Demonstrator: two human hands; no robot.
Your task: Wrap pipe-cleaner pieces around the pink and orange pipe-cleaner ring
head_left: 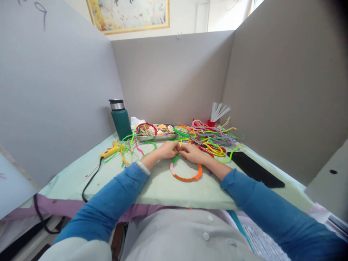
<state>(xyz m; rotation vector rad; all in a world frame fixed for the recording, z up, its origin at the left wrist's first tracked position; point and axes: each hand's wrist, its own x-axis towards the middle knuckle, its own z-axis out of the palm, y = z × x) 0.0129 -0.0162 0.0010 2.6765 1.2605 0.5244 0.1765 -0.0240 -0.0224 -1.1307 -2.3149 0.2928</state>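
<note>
Hoop [187,177] of orange and pink pipe cleaner: flat on worktop [152,188], hanging toward you from both hands | left hand [168,149] and right hand [193,153]: touching, each grip pinched narrow on hoop's far green end | both equally near.

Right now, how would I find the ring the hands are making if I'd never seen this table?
Start at the pale green table and find the left hand and right hand meeting in the middle. The ring lies flat just below them. It is a fuzzy closed loop, orange, pink and green, unlike the loose pile of strands behind.
</note>
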